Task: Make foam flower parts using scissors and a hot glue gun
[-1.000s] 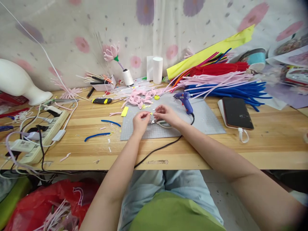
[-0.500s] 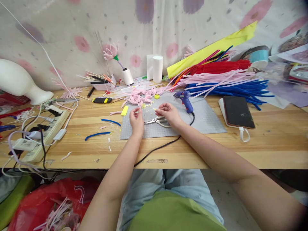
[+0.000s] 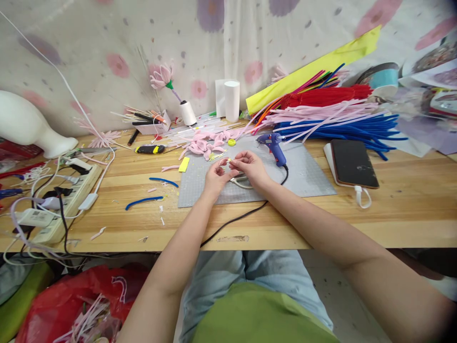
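Note:
My left hand (image 3: 216, 178) and my right hand (image 3: 252, 169) meet fingertip to fingertip above the grey cutting mat (image 3: 303, 176). Both are closed in a pinch around a small, thin pale-yellow piece (image 3: 229, 162), too small to make out fully. Scissors (image 3: 243, 182) lie on the mat beneath, their blades hidden by my left hand. Just beyond my fingers are pink fuzzy petals (image 3: 205, 145) and a small yellow coil (image 3: 232, 142). A blue glue gun (image 3: 274, 148) rests on the mat to the right.
Pink pipe cleaners (image 3: 314, 113) and blue ones (image 3: 339, 128) are heaped at the back right. A phone (image 3: 353, 163) lies at right. On the left are a power strip (image 3: 71, 202), a utility knife (image 3: 150, 149) and blue offcuts (image 3: 143, 202). The glue gun's black cord (image 3: 235, 220) crosses the front.
My left hand has moved right, and its fingertips now meet those of my right hand at the thin pale piece. My right hand has stayed nearly in place.

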